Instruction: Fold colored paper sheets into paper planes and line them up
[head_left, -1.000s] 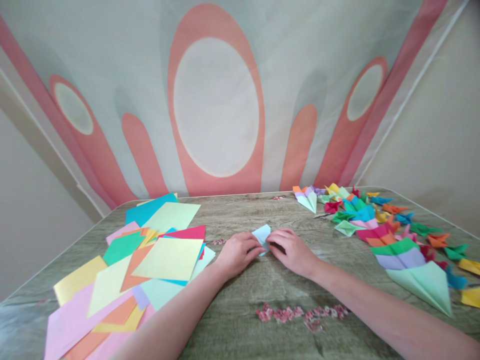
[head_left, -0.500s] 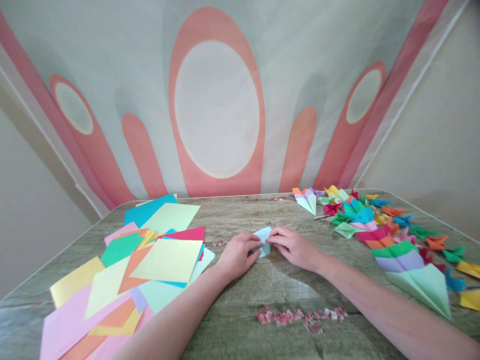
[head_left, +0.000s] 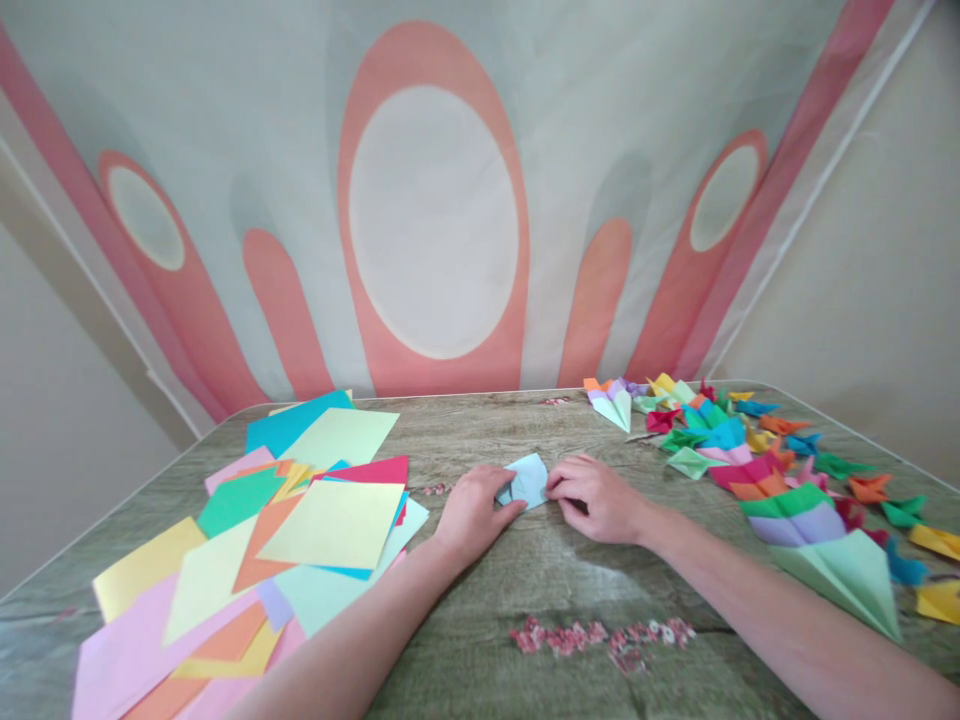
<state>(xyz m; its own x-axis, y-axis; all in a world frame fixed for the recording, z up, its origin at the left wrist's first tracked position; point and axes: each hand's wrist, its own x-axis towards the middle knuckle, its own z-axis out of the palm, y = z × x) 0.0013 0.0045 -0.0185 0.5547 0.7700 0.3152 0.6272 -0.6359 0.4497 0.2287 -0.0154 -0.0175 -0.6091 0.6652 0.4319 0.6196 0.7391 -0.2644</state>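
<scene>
A small light blue sheet of folded paper (head_left: 531, 481) lies on the table in front of me, with creases showing on its surface. My left hand (head_left: 474, 512) grips its left side, thumb at the near edge and fingers over the top. At the right edge of the paper, my right hand (head_left: 596, 500) is closed, thumb and fingertips pinching the edge. The fingers partly cover both sides of the sheet.
Overlapping coloured paper sheets (head_left: 330, 525) spread over the left of the wood-patterned table (head_left: 480, 640). Folded paper planes (head_left: 840, 570) and several small folded paper figures (head_left: 870, 488) crowd the right side. Behind the table hangs a printed backdrop (head_left: 435, 220).
The light blue paper shows a wider, flatter face now. My right hand has shifted slightly right with the paper's edge, while my left hand stays at the left side.
</scene>
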